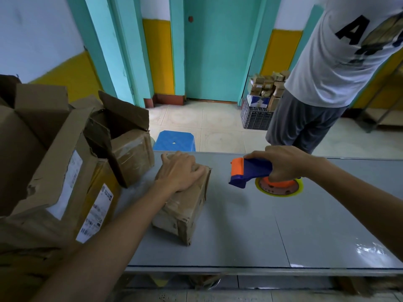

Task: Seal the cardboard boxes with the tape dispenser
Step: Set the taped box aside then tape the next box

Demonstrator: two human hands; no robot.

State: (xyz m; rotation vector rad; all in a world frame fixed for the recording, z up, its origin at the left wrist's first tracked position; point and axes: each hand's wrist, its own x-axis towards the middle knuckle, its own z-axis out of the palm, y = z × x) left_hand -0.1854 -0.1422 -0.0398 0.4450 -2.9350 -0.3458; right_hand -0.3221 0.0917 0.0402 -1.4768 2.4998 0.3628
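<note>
A small, worn cardboard box (184,211) stands on the grey table (272,236), left of centre. My left hand (180,171) rests on the box's top far end, fingers bent over it. To the right, my right hand (283,163) grips a blue and orange tape dispenser (250,172) from above. The dispenser's roll (281,188), orange core with a yellow rim, lies against the table. The dispenser's orange front points left toward the box, a short gap apart from it.
Large open cardboard boxes (65,171) crowd the table's left side. A person in a white shirt (327,73) stands beyond the table at the right. A blue stool (174,141) and a dark crate of packages (257,115) sit on the floor behind.
</note>
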